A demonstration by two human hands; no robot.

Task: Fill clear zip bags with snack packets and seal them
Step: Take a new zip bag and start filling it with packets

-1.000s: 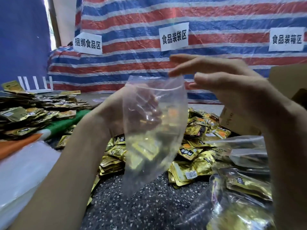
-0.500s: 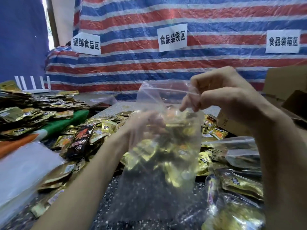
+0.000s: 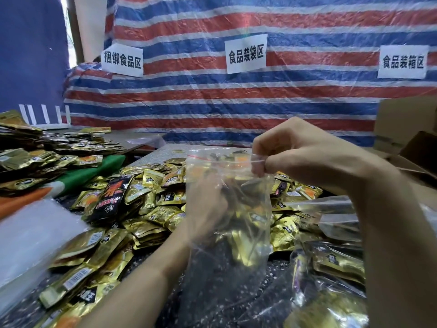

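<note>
Clear zip bag held upright above the speckled table, centre of view. Right hand pinches the bag's top right corner at the zip strip, fingers curled tight. Left hand is down inside the bag among gold packets, seen blurred through the plastic; cannot tell its grip. Loose snack packets heaped on the table behind the bag, one black packet to the left. Filled bags lie at lower right.
</note>
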